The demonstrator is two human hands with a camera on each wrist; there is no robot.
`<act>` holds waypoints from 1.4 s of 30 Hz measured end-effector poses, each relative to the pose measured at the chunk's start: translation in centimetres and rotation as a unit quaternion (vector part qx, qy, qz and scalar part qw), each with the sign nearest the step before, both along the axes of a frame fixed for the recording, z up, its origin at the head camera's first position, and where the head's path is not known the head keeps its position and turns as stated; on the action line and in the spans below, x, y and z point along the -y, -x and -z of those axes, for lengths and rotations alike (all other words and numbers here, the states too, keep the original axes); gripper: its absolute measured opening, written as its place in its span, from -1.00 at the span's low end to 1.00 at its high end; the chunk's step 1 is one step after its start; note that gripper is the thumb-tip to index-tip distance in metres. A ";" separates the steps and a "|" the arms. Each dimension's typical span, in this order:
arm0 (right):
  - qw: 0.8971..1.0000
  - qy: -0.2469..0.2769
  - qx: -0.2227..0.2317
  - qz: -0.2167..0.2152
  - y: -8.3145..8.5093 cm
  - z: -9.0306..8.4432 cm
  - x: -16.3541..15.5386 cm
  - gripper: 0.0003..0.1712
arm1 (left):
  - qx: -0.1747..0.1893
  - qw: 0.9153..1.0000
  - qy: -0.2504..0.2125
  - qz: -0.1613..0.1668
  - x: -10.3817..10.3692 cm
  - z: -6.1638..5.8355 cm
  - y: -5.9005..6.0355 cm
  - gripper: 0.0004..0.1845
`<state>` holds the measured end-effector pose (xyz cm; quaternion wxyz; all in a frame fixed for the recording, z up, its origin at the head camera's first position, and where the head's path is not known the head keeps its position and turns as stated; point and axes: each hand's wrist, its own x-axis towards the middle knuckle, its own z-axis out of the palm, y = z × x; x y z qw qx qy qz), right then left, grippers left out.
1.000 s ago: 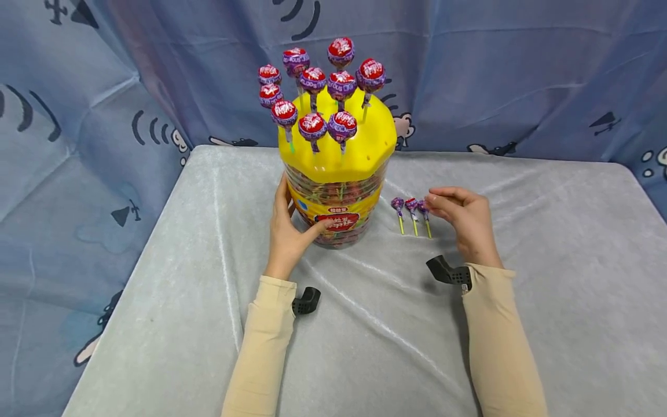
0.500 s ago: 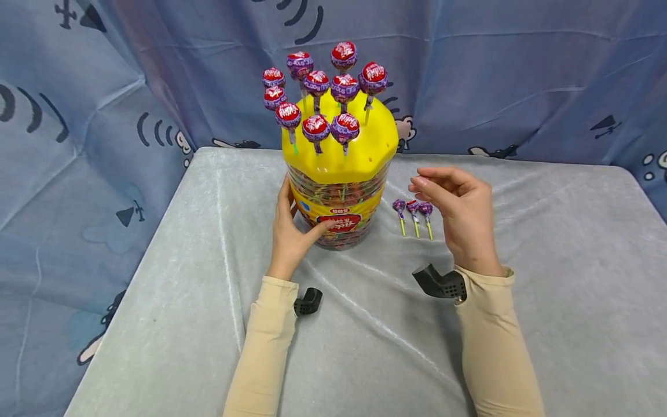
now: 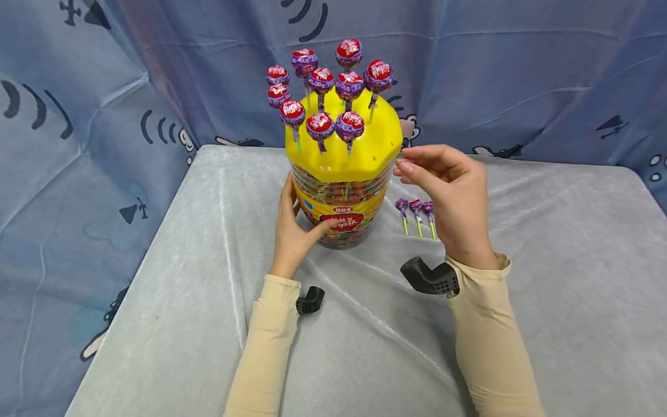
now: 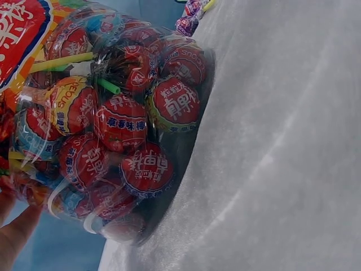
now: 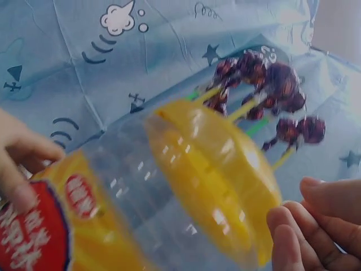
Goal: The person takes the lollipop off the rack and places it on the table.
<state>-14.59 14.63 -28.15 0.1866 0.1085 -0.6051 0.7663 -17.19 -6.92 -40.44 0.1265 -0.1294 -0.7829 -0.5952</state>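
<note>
A clear lollipop tub [image 3: 341, 194] with a yellow lid [image 3: 367, 152] stands at the table's back middle. Several wrapped lollipops [image 3: 320, 124] stand upright in the lid's holes. My left hand [image 3: 293, 227] holds the tub's lower left side, thumb across the red label. My right hand [image 3: 413, 162] hovers empty by the lid's right edge, fingers loosely bent. Three loose lollipops [image 3: 417, 209] lie on the cloth below it. The left wrist view shows the tub's [image 4: 118, 130] packed sweets. In the right wrist view my right fingertips [image 5: 302, 226] are close to the lid [image 5: 220, 186].
The table is covered in a grey velvety cloth [image 3: 547, 243]. A blue patterned curtain [image 3: 521, 75] hangs behind and along the left side. Black camera mounts sit at both wrists [image 3: 429, 277] [image 3: 311, 300].
My right hand has lifted off the three loose lollipops and moved up and left to the lid's right edge, holding nothing. My left hand stays on the tub.
</note>
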 end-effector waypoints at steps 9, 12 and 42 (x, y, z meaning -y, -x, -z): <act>1.000 0.007 -0.019 -0.015 0.7 -2.8 1.5 -0.81 | 0.004 1.000 0.004 -0.001 0.0 0.1 0.1 0.18; 1.000 0.006 -0.021 -0.006 1.1 -3.4 2.0 -0.80 | 0.007 1.000 0.005 -0.001 0.0 0.1 0.0 0.18; 0.996 -0.048 -0.052 0.055 3.7 -4.3 4.1 -0.84 | 0.004 1.000 0.004 0.001 0.0 0.2 0.0 0.14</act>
